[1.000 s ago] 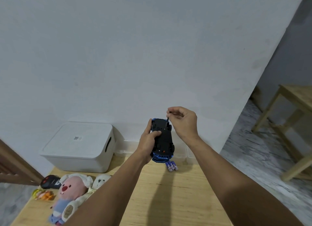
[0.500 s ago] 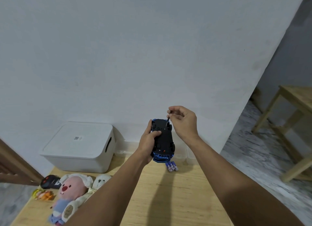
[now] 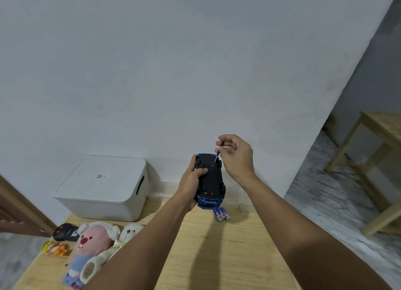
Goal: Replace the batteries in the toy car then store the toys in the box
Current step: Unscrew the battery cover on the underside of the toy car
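A blue toy car is held upside down above the wooden table, its black underside facing me. My left hand grips the car's left side, thumb across the underside. My right hand pinches a small screwdriver whose tip touches the car's underside near its far end. Three purple batteries lie on the table just below the car. A white lidded storage box stands at the back left against the wall.
Clear plastic containers sit along the wall behind the car. A pink plush, a white plush, a black remote and a small orange-yellow toy lie front left. A wooden stool stands on the floor at right.
My right hand's fingers have shifted around the screwdriver, with the fingers spread a little more. The car and my left hand stay almost still.
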